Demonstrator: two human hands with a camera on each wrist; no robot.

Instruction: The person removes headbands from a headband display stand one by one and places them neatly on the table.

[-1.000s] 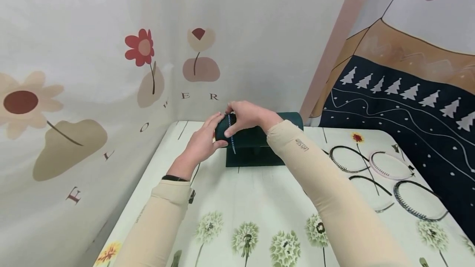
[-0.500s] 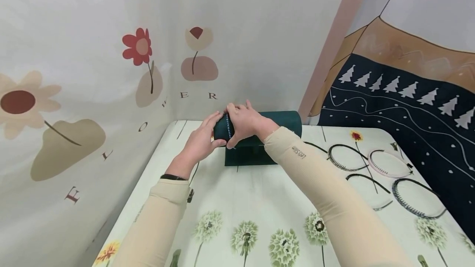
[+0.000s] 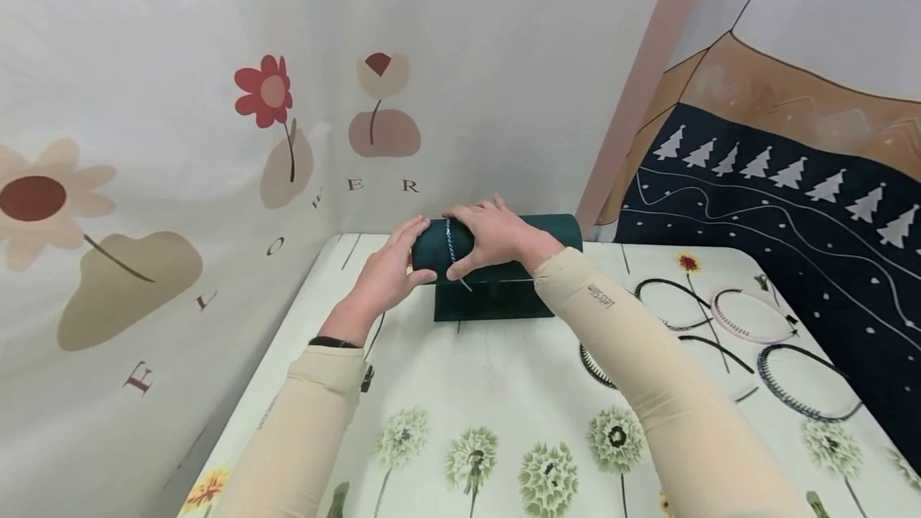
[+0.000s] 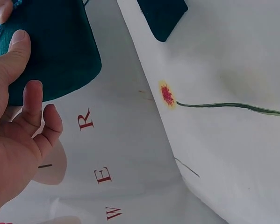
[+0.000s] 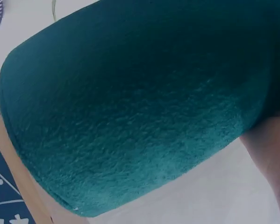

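A dark green velvet display stand (image 3: 496, 300) with a padded roll (image 3: 550, 232) on top stands at the back of the table. Around the roll's left part sits a thin blue braided headband (image 3: 450, 240), its tip jutting out below the roll. My right hand (image 3: 496, 236) spans the roll, thumb in front and fingers behind, holding the headband. My left hand (image 3: 384, 274) grips the roll's left end, its thumb in front. In the left wrist view the left thumb (image 4: 19, 53) lies on the velvet; in the right wrist view the roll fills most of the frame.
Several headbands lie on the right of the table, among them a pink one (image 3: 751, 334) and a dark toothed one (image 3: 780, 398). Another (image 3: 593, 366) is partly under my right forearm. A printed curtain (image 3: 504, 62) hangs close behind the stand.
My right hand first shifts its hold at the headband, then moves right, and the headband slides a little rightward along the roll. My left hand stays at the roll's left end.
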